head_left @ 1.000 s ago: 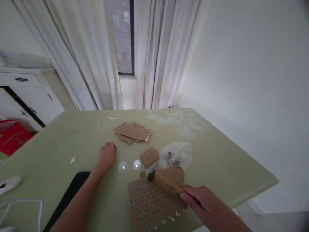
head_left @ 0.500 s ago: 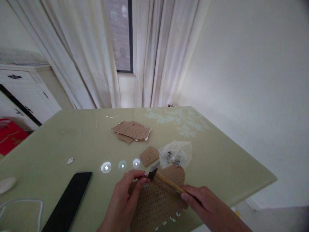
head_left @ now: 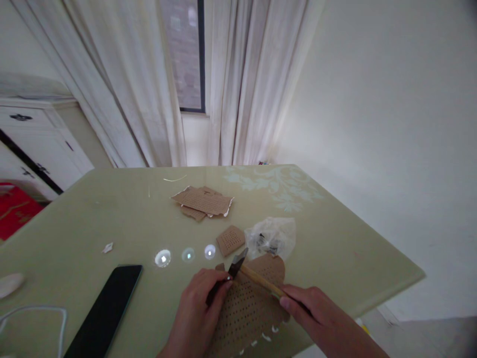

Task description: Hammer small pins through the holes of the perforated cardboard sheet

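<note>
A brown perforated cardboard sheet (head_left: 249, 311) lies at the near edge of the green table (head_left: 122, 219). My left hand (head_left: 201, 303) rests on its left part, fingers pinched together near the hammer's head, on something too small to make out. My right hand (head_left: 316, 318) grips the wooden handle of a small hammer (head_left: 257, 279), whose dark metal head hovers just over the sheet beside my left fingertips.
A clear plastic bag (head_left: 272, 237) with small dark parts lies behind the sheet. A small perforated piece (head_left: 231, 240) and a stack of torn cardboard (head_left: 203, 202) sit farther back. A black phone (head_left: 106, 308) and a white cable (head_left: 33, 318) lie at left.
My left hand came back from the middle of the table to the sheet and now pinches beside the hammer head. The hammer head has tilted slightly.
</note>
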The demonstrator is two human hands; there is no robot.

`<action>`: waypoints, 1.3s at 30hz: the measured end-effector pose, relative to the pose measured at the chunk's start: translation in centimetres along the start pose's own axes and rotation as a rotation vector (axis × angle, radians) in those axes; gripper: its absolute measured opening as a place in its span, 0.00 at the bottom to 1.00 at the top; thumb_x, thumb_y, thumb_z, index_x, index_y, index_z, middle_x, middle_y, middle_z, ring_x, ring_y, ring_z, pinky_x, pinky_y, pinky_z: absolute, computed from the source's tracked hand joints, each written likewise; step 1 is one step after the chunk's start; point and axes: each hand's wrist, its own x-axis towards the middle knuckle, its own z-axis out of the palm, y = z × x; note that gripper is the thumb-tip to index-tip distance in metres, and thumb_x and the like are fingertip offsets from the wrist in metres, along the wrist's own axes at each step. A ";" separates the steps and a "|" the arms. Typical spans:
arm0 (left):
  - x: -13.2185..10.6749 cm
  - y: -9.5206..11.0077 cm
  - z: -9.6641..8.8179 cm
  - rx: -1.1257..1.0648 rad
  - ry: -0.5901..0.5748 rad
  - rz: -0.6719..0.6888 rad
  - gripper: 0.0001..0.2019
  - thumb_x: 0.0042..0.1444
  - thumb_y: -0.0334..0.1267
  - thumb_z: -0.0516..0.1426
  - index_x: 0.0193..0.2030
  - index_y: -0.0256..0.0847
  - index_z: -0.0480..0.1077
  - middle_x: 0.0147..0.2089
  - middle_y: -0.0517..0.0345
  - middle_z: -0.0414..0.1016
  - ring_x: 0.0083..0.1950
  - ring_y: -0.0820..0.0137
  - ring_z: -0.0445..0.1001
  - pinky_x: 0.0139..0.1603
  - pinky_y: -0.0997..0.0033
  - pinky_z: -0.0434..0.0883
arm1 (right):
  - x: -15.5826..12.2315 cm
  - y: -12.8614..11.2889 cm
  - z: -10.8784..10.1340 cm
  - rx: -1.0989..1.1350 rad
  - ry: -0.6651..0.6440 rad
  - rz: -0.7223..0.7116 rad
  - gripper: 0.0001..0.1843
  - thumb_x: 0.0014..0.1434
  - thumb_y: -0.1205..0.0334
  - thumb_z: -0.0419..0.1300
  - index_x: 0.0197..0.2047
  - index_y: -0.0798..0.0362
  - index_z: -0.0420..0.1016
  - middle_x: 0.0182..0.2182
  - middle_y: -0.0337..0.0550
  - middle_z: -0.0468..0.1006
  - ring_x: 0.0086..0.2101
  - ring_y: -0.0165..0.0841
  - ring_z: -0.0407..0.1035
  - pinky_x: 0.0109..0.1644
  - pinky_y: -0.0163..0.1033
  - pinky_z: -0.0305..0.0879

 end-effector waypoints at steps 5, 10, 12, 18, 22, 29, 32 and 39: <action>0.2 -0.1 -0.3 -0.004 -0.044 0.011 0.06 0.71 0.40 0.59 0.45 0.50 0.80 0.42 0.59 0.85 0.43 0.63 0.83 0.47 0.67 0.78 | 0.0 0.2 0.1 -0.007 -0.012 0.004 0.25 0.77 0.43 0.50 0.39 0.46 0.82 0.37 0.43 0.86 0.40 0.41 0.79 0.45 0.41 0.69; 0.1 -0.1 -0.5 -0.013 -0.065 -0.008 0.07 0.72 0.40 0.58 0.46 0.49 0.79 0.43 0.58 0.85 0.44 0.63 0.83 0.47 0.67 0.78 | 0.1 0.1 0.2 -0.017 -0.040 0.028 0.25 0.77 0.43 0.50 0.42 0.47 0.82 0.35 0.42 0.84 0.40 0.41 0.78 0.45 0.40 0.68; 0.1 -0.1 -0.5 -0.015 -0.064 -0.008 0.08 0.72 0.41 0.58 0.46 0.49 0.80 0.43 0.57 0.85 0.44 0.63 0.83 0.47 0.67 0.78 | 0.1 0.0 0.2 -0.008 -0.034 0.021 0.25 0.77 0.44 0.50 0.42 0.47 0.83 0.36 0.42 0.85 0.40 0.41 0.79 0.45 0.40 0.68; 0.2 0.0 -0.5 0.001 -0.035 0.028 0.07 0.71 0.40 0.59 0.45 0.49 0.81 0.42 0.57 0.85 0.43 0.63 0.84 0.47 0.67 0.80 | -0.2 -0.2 0.0 -0.020 0.007 -0.001 0.25 0.77 0.43 0.50 0.39 0.46 0.82 0.37 0.42 0.87 0.41 0.42 0.80 0.46 0.41 0.70; 0.2 0.0 -0.3 0.016 -0.017 0.060 0.08 0.72 0.41 0.59 0.45 0.49 0.81 0.42 0.56 0.85 0.43 0.62 0.84 0.47 0.66 0.80 | -0.1 0.2 0.3 -0.048 0.004 -0.015 0.26 0.78 0.42 0.48 0.42 0.45 0.83 0.37 0.43 0.87 0.42 0.42 0.80 0.47 0.42 0.71; 0.3 -0.1 -0.3 0.077 -0.083 0.132 0.10 0.73 0.37 0.57 0.47 0.49 0.81 0.44 0.56 0.84 0.45 0.62 0.82 0.49 0.65 0.79 | -0.4 -0.5 -1.0 -0.044 0.020 -0.023 0.27 0.77 0.40 0.48 0.42 0.45 0.84 0.39 0.44 0.88 0.43 0.44 0.81 0.48 0.42 0.73; 0.3 -0.2 -0.4 0.110 -0.110 0.136 0.11 0.74 0.36 0.56 0.48 0.49 0.81 0.46 0.54 0.84 0.46 0.62 0.82 0.51 0.63 0.79 | -1.2 -1.9 -2.4 -0.005 0.046 -0.054 0.26 0.77 0.40 0.48 0.48 0.42 0.85 0.39 0.42 0.88 0.44 0.44 0.82 0.48 0.40 0.73; 0.5 -0.1 -0.2 0.115 -0.138 0.126 0.11 0.73 0.35 0.56 0.46 0.48 0.82 0.46 0.52 0.82 0.48 0.61 0.80 0.51 0.62 0.78 | -2.2 -2.7 -3.3 -0.043 0.052 -0.077 0.28 0.76 0.37 0.47 0.50 0.39 0.87 0.42 0.44 0.90 0.44 0.48 0.83 0.47 0.44 0.76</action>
